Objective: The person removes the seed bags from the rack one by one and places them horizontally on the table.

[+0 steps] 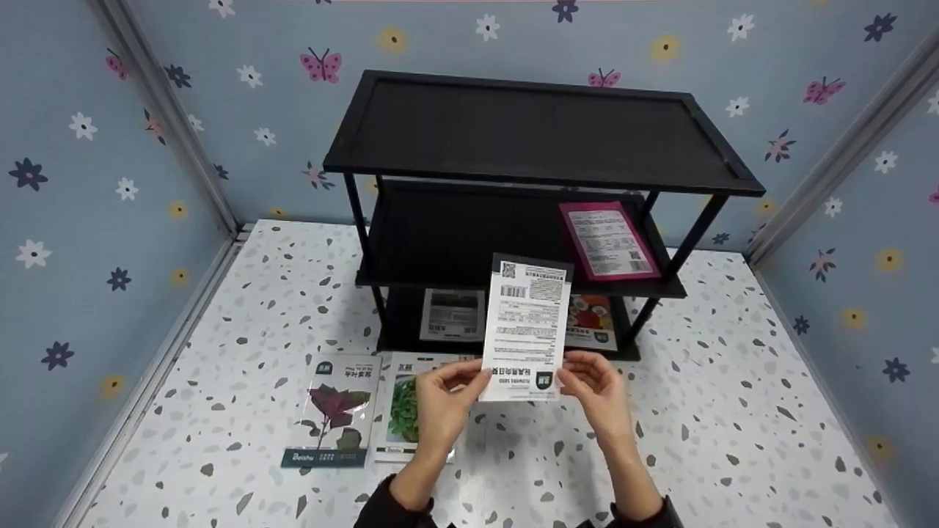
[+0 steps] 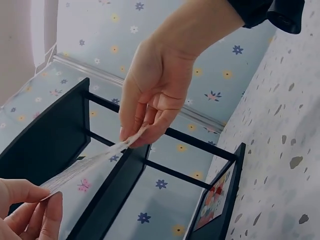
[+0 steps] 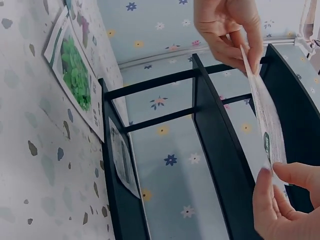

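I hold a white seed packet (image 1: 527, 330) upright in front of the black shelf (image 1: 535, 132), with its printed back toward me. My left hand (image 1: 480, 375) pinches its lower left corner and my right hand (image 1: 568, 375) pinches its lower right corner. In the left wrist view the packet (image 2: 90, 165) shows edge-on between my left hand (image 2: 50, 200) and my right hand (image 2: 132, 137). The right wrist view has the packet (image 3: 265, 115) between my right hand (image 3: 267, 175) and my left hand (image 3: 247, 55).
A pink-edged packet (image 1: 607, 240) lies on the shelf's middle tier. Two more packets (image 1: 452, 314) (image 1: 589, 321) lie on the bottom tier. On the speckled table (image 1: 697, 411), a purple-leaf packet (image 1: 331, 411) and a green-leaf packet (image 1: 402, 411) lie left of my hands. Flowered walls enclose three sides.
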`<state>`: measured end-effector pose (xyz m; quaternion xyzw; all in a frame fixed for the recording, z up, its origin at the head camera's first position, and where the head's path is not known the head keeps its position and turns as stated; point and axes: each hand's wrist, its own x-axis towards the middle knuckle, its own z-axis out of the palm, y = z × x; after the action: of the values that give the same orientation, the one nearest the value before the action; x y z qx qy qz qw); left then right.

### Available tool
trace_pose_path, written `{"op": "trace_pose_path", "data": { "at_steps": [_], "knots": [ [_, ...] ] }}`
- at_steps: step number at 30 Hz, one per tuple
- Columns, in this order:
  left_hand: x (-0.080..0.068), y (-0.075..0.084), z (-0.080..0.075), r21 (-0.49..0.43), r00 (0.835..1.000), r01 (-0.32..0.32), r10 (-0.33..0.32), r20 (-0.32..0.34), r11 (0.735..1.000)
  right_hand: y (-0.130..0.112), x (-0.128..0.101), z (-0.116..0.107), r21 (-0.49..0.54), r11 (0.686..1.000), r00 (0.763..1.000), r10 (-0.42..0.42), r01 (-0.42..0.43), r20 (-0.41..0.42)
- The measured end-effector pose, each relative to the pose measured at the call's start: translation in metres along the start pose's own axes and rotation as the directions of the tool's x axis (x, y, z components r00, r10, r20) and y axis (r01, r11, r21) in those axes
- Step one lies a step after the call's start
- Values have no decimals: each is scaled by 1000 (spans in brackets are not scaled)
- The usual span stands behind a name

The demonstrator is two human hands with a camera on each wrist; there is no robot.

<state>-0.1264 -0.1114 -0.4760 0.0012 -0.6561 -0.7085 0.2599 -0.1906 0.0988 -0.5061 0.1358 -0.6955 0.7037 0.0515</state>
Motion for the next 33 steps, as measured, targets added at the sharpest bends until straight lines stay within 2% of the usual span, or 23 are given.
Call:
{"op": "trace_pose_path", "data": {
  "at_steps": [2,3,5,6,7,9,11,12,16,20,21,24,25,26,27,28,30,32,33],
  "knots": [
    [-3,23,3,41,998,-60,60,-7,997,-28,-5,11,-36,999,999,-30,29,-38],
    [-5,29,4,75,995,-94,95,-11,993,-41,-7,15,-43,998,998,-42,40,-52],
    [-7,35,7,132,979,-200,202,2,971,-59,-10,21,-55,998,997,-40,37,-64],
    [-9,37,9,164,964,-262,264,13,951,-65,-11,22,-39,999,998,-37,35,-59],
    [-10,37,10,200,943,-330,331,27,923,-69,-12,23,-23,999,998,-38,37,-43],
    [-11,37,13,264,889,-453,454,60,852,-75,-14,25,10,999,999,-42,42,-7],
    [-13,34,15,326,840,-533,535,91,781,-80,-17,27,49,997,997,-65,64,36],
    [-14,32,15,362,820,-559,563,106,746,-81,-18,27,67,995,995,-79,75,59],
    [-16,25,18,436,751,-636,640,162,636,-86,-21,29,117,988,986,-111,96,123],
    [-16,20,20,479,674,-704,707,215,525,-79,-21,26,201,975,978,-131,98,160],
    [-16,19,20,489,653,-717,723,225,496,-56,-18,20,246,964,975,-145,101,170],
    [-16,15,21,524,593,-750,761,263,403,-2,-11,5,270,959,974,-133,81,183],
    [-16,13,21,538,571,-759,772,280,366,19,-8,-1,275,958,972,-136,80,191],
    [-17,11,21,557,546,-766,782,300,321,27,-8,-4,287,955,971,-134,73,197],
    [-17,9,21,573,522,-771,791,320,277,50,-4,-10,273,960,974,-118,62,194],
    [-17,7,21,587,500,-775,796,342,234,53,-4,-12,253,966,978,-95,46,184],
    [-17,3,20,609,454,-779,805,382,151,71,-3,-16,281,960,986,-58,12,157],
    [-17,0,19,613,423,-784,806,413,97,80,-3,-17,313,949,993,-10,-29,121],
    [-17,-1,18,611,411,-788,806,427,78,95,-1,-20,320,946,995,20,-52,101]
  ]
}}
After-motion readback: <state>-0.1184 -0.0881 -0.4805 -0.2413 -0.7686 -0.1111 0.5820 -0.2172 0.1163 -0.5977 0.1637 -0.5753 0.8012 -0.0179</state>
